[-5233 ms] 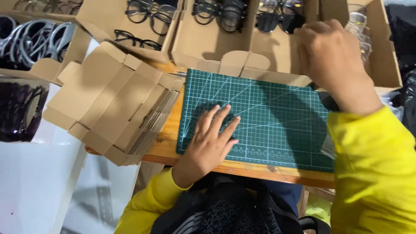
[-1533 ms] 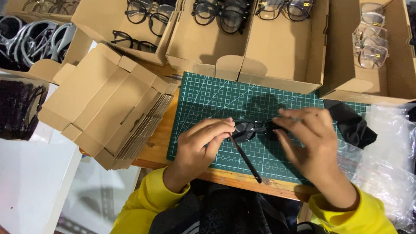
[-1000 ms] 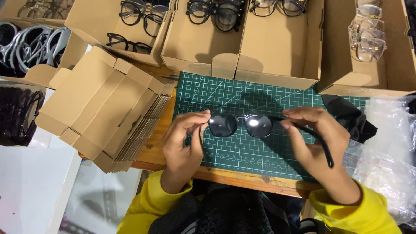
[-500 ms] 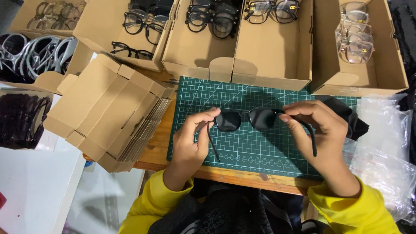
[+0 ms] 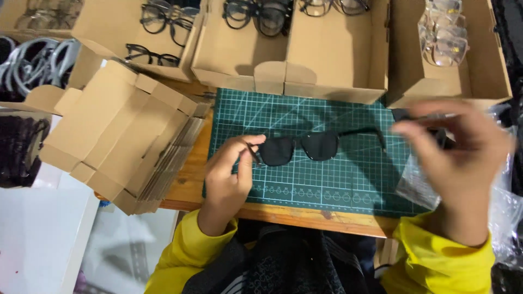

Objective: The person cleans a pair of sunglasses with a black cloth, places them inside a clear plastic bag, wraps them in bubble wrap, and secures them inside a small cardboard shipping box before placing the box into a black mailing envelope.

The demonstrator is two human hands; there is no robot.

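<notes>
Change: since half a second ago the right hand [image 5: 463,158] has let go of the dark sunglasses [image 5: 305,147] and pulled away to the right; only the left hand [image 5: 231,177] is on them now.
Left hand: closed in a pinch on the sunglasses' left corner, thumb and fingertips at the hinge, a thin folded temple arm showing between them.
Right hand: blurred by motion, raised over the mat's right edge, fingers curled; whether it grips anything cannot be told.
Sunglasses: lenses facing up over the middle of the green cutting mat [image 5: 348,185], the other temple arm stretched out to the right.
Counter: wooden counter [image 5: 190,179] under the mat, a stack of flat cardboard boxes [image 5: 117,136] to the left.
Behind: open cardboard trays [image 5: 338,49] holding rows of black and clear spectacles.
Right edge: crinkled clear plastic bags [image 5: 504,201].
</notes>
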